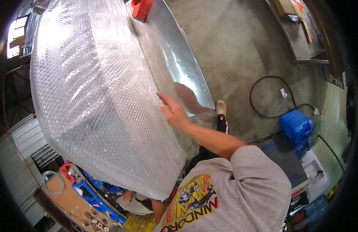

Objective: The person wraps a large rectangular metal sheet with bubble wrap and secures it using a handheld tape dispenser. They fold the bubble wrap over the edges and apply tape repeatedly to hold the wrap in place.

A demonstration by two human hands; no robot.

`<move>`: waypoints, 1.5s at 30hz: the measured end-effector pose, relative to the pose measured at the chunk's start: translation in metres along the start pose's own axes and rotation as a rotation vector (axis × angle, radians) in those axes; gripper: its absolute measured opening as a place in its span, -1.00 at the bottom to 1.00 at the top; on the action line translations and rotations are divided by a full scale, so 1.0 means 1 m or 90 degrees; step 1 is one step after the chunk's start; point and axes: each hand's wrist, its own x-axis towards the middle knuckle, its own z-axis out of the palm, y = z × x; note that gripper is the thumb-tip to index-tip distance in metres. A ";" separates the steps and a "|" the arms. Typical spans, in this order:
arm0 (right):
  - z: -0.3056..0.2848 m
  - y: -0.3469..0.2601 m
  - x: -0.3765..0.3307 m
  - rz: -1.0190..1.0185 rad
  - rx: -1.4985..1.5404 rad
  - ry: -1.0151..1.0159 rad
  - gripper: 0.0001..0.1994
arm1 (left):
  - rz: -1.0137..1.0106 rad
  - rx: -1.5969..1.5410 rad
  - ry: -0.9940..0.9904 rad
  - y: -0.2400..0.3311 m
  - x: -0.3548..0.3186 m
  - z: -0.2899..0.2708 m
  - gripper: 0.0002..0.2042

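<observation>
A large sheet of clear bubble wrap (pixel 109 92) fills the left and middle, draped over something that I cannot make out. My right hand (pixel 173 111) reaches to its right edge. The index finger stretches out at that edge, apart from the other fingers, and I see nothing gripped. Beside it a shiny metal sheet (pixel 179 58) extends away, with a red tool-like object (pixel 141 9) at its far end. A bare forearm (pixel 158 209), apparently my left, passes under the near edge of the wrap, which hides the hand.
At the lower left, blue bins (pixel 86 191) stand by a brown board (pixel 68 197) with a coiled wire (pixel 52 181). A yellow crate (pixel 139 223) lies below. On the right are a blue jug (pixel 297 125), a black hose (pixel 251 94) on the floor and a metal table (pixel 303 48).
</observation>
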 end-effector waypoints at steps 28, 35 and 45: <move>-0.066 -0.023 0.390 -0.423 -0.681 0.245 -0.74 | -0.074 0.027 0.014 0.015 -0.004 0.020 -0.67; -0.038 -0.029 0.445 -0.454 -0.882 0.019 -0.59 | -0.142 0.042 0.032 0.016 -0.002 0.035 -0.68; -0.119 -0.046 0.338 -0.319 -0.760 0.007 -0.57 | -0.073 0.053 0.009 0.003 0.001 0.020 -0.70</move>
